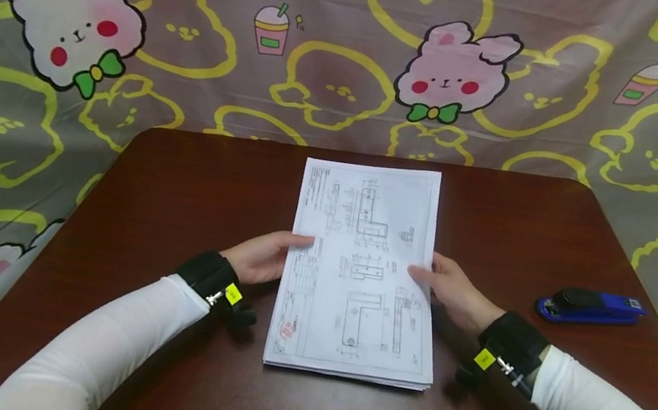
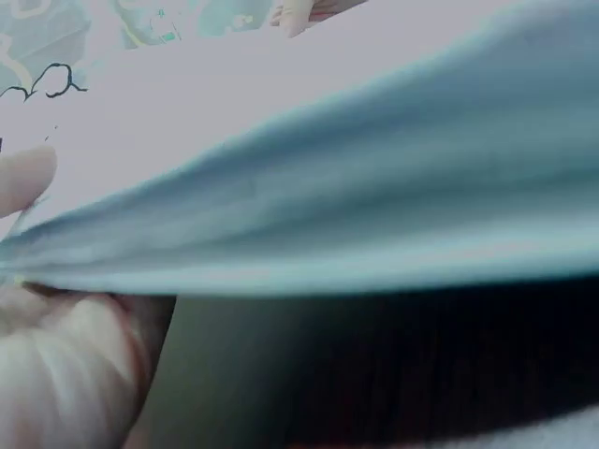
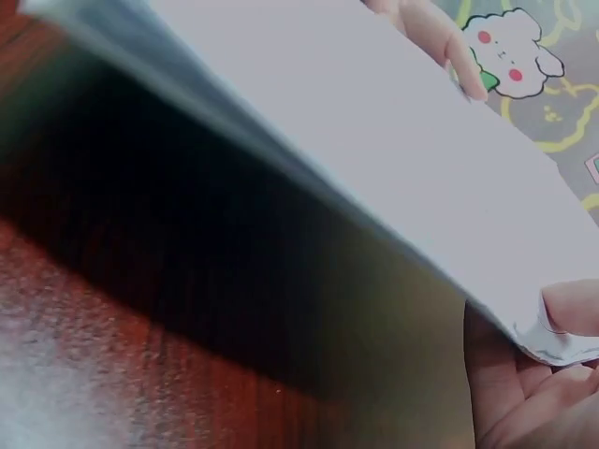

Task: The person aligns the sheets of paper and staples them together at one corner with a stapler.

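Observation:
A stack of paper sheets (image 1: 323, 320), its top page printed with technical line drawings and a small red stamp, is held above the table between both hands. The left hand (image 1: 263, 256) grips its left edge, thumb on top. At the right edge the right hand (image 1: 455, 291) pinches the stack the same way. In the left wrist view, the near edge of the sheets (image 2: 309, 234) shows loose, blurred layers, with the left hand's fingers (image 2: 65, 374) beneath. The right wrist view shows the stack (image 3: 393, 150) lifted off the wood, the right thumb (image 3: 573, 307) pressing its corner.
A blue and black stapler (image 1: 590, 308) lies on the dark brown table (image 1: 202, 184), right of the right hand. Behind the table hangs a patterned cloth (image 1: 335, 90) with cartoon animals. Each wrist wears a black strap (image 1: 211, 275) with a small device.

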`<control>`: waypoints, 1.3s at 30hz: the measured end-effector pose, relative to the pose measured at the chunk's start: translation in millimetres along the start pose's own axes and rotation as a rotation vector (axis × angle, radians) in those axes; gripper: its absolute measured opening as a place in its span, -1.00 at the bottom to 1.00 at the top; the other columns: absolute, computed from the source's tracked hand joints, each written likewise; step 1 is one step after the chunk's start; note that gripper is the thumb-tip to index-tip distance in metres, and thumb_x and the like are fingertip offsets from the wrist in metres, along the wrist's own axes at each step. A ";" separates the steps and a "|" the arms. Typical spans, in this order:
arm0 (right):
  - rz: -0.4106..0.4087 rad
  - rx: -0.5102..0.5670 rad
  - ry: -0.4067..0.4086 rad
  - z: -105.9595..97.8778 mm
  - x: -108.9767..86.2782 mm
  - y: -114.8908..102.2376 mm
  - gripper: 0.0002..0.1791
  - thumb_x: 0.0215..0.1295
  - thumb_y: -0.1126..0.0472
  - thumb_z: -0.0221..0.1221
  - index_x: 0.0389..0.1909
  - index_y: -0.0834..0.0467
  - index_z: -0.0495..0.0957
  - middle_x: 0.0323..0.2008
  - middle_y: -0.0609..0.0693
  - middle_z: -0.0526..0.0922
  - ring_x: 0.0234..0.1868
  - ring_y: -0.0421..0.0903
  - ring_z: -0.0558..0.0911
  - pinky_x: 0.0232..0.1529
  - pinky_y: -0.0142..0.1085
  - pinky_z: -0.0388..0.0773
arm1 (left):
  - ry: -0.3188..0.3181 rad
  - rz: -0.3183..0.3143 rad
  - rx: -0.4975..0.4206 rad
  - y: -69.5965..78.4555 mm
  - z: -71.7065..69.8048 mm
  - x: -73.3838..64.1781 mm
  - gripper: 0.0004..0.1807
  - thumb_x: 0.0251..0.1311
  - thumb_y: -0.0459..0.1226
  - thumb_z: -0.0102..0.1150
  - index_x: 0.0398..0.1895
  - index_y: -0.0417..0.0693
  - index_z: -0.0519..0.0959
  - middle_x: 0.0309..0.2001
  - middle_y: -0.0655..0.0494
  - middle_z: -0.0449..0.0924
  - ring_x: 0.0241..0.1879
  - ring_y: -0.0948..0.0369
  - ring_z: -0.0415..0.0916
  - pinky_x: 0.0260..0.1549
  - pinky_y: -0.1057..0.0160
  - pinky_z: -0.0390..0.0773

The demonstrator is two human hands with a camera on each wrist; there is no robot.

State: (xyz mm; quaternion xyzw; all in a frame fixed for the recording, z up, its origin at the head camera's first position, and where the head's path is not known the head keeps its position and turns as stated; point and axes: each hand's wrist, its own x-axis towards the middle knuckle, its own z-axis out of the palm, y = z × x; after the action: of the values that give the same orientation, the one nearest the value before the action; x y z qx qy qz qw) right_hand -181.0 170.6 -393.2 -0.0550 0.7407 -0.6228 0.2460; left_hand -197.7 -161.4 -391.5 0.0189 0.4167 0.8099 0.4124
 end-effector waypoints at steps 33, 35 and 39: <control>-0.433 0.082 0.025 2.8 6.9 -58.4 -0.55 0.45 0.26 0.05 0.33 0.14 0.36 0.15 0.03 0.56 0.07 0.04 0.57 0.19 0.01 0.34 | 0.145 0.684 0.724 29.2 43.0 -9.5 -0.57 0.37 -0.35 0.06 0.28 -0.25 0.40 0.13 -0.16 0.55 0.00 -0.05 0.60 -0.13 -0.06 0.59; -0.467 0.085 0.015 3.3 6.8 -59.0 -0.57 0.41 0.31 0.09 0.28 0.12 0.41 0.12 0.03 0.59 0.05 0.05 0.59 0.14 -0.02 0.40 | 0.120 0.716 0.741 28.0 42.2 -10.6 -0.57 0.34 -0.38 0.09 0.26 -0.27 0.41 0.13 -0.15 0.55 0.00 -0.04 0.60 -0.13 -0.06 0.59; -0.572 0.098 -0.023 4.2 6.2 -62.9 -0.55 0.32 0.43 0.14 0.20 0.05 0.48 0.08 0.02 0.62 0.03 0.06 0.62 0.05 -0.09 0.50 | 0.065 0.783 0.772 29.1 45.3 -13.0 -0.57 0.29 -0.45 0.11 0.23 -0.32 0.41 0.11 -0.15 0.57 0.00 -0.04 0.60 -0.13 -0.05 0.59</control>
State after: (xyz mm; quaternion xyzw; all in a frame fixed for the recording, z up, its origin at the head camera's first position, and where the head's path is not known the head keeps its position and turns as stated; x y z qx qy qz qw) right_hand -198.7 150.7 -335.7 -0.2566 0.6615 -0.7011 0.0711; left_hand -191.1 -149.5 -337.8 0.2973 0.6580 0.6912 0.0302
